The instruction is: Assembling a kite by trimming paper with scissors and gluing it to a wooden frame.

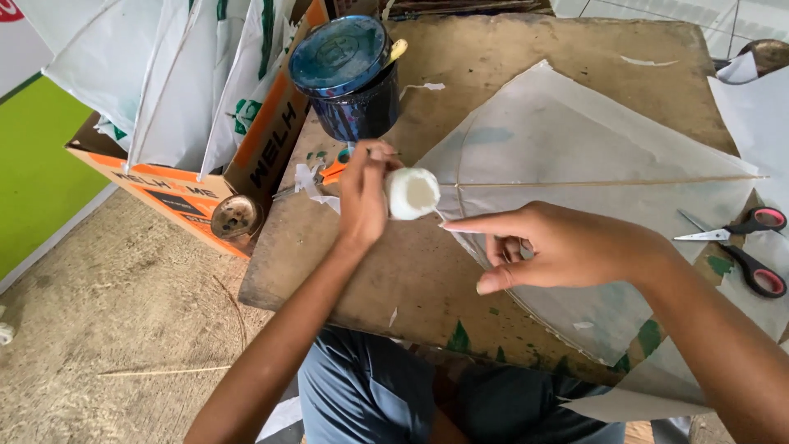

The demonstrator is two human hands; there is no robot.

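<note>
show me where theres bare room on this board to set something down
Bare wood lies behind the paper kite, right of the blue tin, and along the near edge under the left hand. Crowded around the scissors.

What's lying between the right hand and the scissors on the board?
In the head view, only the white paper kite with its thin stick lies between the right hand and the red-handled scissors; nothing else sits on that stretch.

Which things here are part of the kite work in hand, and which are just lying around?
In use: left hand holding the small white glue pot; right hand pressing the paper kite; wooden board.
Lying about: scissors, dark blue tin, cardboard box.
</note>
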